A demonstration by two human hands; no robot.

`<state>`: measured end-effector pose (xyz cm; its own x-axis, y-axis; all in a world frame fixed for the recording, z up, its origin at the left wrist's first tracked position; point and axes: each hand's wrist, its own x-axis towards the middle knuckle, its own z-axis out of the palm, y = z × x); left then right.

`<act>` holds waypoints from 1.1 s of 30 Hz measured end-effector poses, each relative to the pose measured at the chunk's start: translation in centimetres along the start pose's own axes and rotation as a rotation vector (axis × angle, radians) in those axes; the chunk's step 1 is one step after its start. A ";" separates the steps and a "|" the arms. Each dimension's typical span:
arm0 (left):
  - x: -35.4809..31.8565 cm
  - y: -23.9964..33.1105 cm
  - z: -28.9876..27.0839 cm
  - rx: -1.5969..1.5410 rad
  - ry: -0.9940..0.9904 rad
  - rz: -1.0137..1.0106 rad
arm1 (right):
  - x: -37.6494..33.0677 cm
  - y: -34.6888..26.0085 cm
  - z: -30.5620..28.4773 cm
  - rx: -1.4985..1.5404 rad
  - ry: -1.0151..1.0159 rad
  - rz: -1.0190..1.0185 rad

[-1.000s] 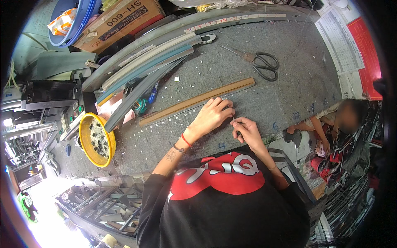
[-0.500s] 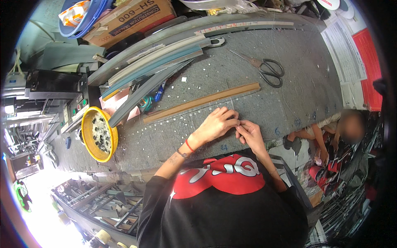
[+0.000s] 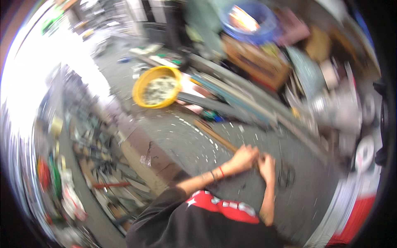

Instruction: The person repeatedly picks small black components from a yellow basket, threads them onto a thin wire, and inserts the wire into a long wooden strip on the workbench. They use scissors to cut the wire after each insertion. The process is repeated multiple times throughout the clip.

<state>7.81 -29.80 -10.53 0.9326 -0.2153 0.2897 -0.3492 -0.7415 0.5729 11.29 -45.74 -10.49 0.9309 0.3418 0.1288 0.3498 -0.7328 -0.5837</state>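
Note:
My left hand (image 3: 245, 158), with a red cord and a dark band at its wrist, has its fingers curled in. Close against it is my right hand (image 3: 266, 165), also closed, fingertips meeting the left's. Whatever they pinch is too small or smeared to make out. A long brown strip (image 3: 216, 136) lies on the dark grey worktable (image 3: 165, 134) and runs up to my left hand; whether they touch I cannot tell. Dark-handled scissors (image 3: 282, 175) lie blurred to the right of my right hand.
A yellow basin (image 3: 138, 91) of small pale and dark pieces stands at the table's far left. Grey and blue strips (image 3: 233, 105) lie behind the brown one. Small white bits dot the tabletop. At the back are a cardboard box (image 3: 252, 58) and a blue tub (image 3: 264, 35).
The whole view has swung to the left and blurred, now showing more of the floor and offcuts there. My hands stay together, fingers closed. The brown strip appears to remain on the table.

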 end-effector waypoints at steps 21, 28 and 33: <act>0.4 1.4 3.5 -0.067 0.170 -0.116 | 9.3 7.0 -1.2 0.418 0.334 -0.195; -1.6 2.1 4.0 -0.084 0.361 -0.107 | 15.8 5.0 -15.2 0.499 0.782 0.059; -0.5 1.6 3.6 -0.240 0.243 -0.239 | 13.4 -13.3 -9.0 0.870 0.047 -0.216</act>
<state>7.14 -33.13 -12.53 0.9514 0.1226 0.2825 -0.1632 -0.5770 0.8003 20.03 -36.67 6.23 0.8641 0.3818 0.3278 0.3322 0.0565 -0.9415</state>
